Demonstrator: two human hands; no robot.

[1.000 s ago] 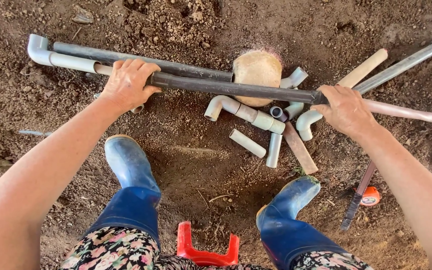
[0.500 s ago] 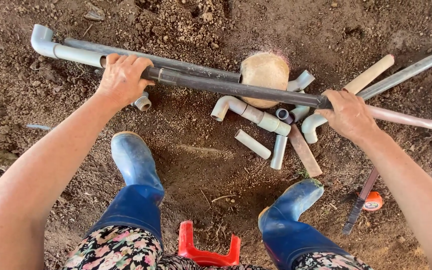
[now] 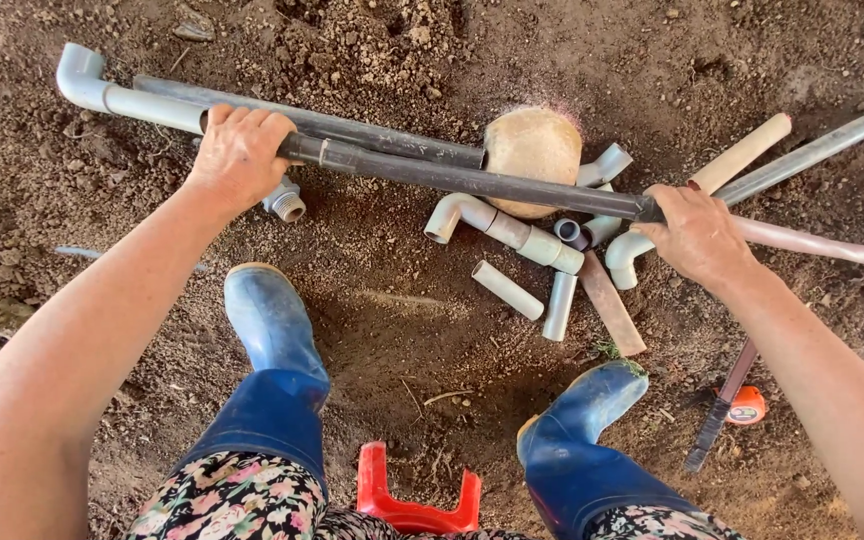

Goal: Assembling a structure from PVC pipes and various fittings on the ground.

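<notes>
My left hand (image 3: 240,152) grips the left part of a long dark pipe (image 3: 452,176) that runs across the dirt. My right hand (image 3: 694,233) grips the same pipe at its right part, where it meets a pinkish pipe (image 3: 822,246) running off to the right. The dark pipe crosses over a round tan gourd-like ball (image 3: 532,143). Behind it lies a grey pipe with an elbow (image 3: 87,80) at its left end. Below the ball is a heap of short grey pipe pieces and bends (image 3: 512,232).
My two blue rubber boots (image 3: 270,320) (image 3: 587,420) stand on the brown soil, with a red plastic stool (image 3: 412,500) between my legs. A knife-like tool (image 3: 720,408) and a small orange object (image 3: 747,405) lie at right. A threaded fitting (image 3: 287,203) sits under my left hand.
The view has drifted slightly, so pipes and hands sit a bit lower and to the right in the frame. Both hands keep their grip on the dark pipe.
</notes>
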